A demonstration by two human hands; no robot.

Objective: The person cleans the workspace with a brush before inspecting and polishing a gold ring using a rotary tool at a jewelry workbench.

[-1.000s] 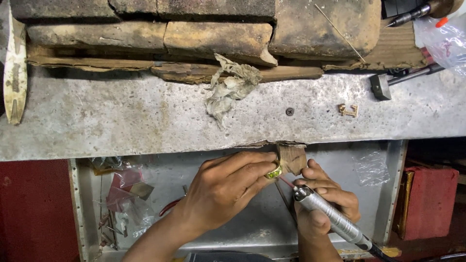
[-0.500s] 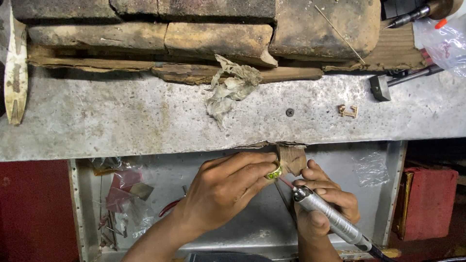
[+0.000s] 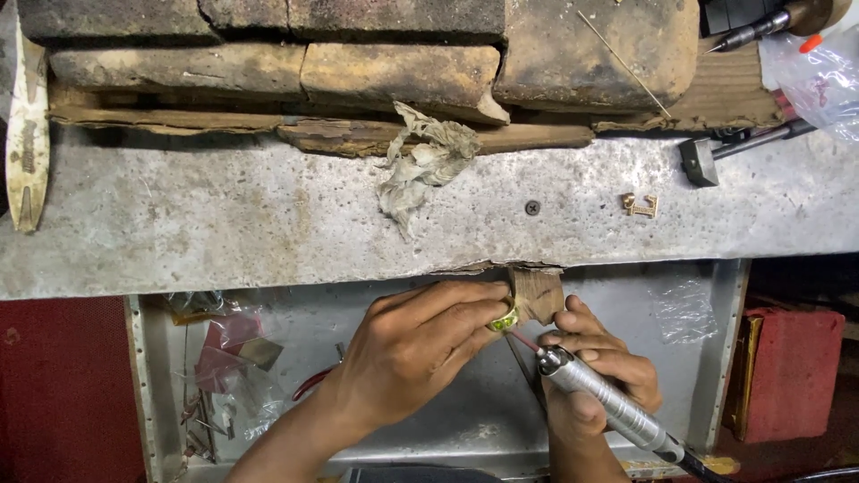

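While the left hand (image 3: 420, 344) pinched a small gold ring with green stone (image 3: 505, 317) against the worn wooden bench peg (image 3: 537, 293), the right hand (image 3: 595, 371) gripped a silver pen-shaped rotary handpiece (image 3: 608, 402), its burr at the ring; grinding seemed underway, calling for steady, light pressure.

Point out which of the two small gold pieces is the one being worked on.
The ring with the green stone, pinched in the left hand against the wooden peg. The other gold piece lies untouched on the bench top, up to the right.
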